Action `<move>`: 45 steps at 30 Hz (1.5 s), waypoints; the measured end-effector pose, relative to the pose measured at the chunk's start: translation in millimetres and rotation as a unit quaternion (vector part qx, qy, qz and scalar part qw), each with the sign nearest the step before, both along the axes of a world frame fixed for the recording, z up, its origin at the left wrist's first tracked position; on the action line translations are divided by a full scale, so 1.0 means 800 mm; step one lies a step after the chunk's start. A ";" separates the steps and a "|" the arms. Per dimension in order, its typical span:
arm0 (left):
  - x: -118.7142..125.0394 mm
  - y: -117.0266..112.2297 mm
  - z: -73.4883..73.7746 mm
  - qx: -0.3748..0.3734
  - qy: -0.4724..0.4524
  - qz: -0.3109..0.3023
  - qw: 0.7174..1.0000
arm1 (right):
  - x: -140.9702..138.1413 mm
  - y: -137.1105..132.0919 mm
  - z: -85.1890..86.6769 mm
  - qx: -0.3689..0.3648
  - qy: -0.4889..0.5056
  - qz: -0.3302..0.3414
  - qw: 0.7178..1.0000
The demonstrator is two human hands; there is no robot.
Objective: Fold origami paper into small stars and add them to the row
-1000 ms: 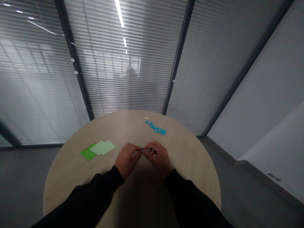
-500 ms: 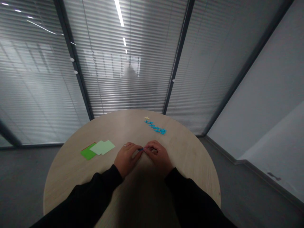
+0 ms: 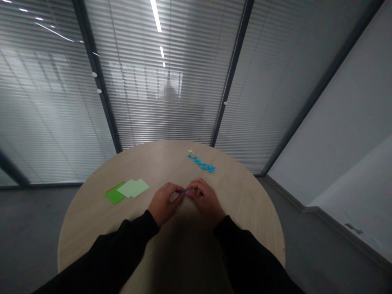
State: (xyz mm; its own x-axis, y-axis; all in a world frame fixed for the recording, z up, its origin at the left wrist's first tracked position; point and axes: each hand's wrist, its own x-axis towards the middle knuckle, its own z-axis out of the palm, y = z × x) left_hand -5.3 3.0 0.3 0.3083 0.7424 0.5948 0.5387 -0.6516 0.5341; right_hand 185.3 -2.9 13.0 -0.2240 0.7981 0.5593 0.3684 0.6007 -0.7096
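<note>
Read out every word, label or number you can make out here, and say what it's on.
No readable text anywhere. The green paper sheet and pale green paper sheets show no printing. The blue paper strip between the left hand and right hand is too small to tell, as are the blue folded pieces. A pixelated patch beyond the glass blinds is blurred and unreadable.

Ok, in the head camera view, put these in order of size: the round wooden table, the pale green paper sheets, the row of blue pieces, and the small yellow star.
Largest to smallest:
1. Round wooden table
2. Pale green paper sheets
3. Row of blue pieces
4. Small yellow star

The sheets and the row are close in length; the sheets cover more area.
</note>
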 end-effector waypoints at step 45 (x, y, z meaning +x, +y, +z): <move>0.010 -0.002 0.000 -0.308 -0.263 -0.077 0.911 | -0.016 -0.004 -0.014 -0.167 0.143 -0.024 0.975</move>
State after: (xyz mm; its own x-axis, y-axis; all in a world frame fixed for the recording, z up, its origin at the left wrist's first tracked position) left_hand 2.4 1.5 -0.1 0.2301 0.9571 0.1759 0.0301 -0.1877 0.9818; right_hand 172.2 -5.8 2.1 -0.0551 0.9522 0.3004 0.1480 0.3053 -0.9407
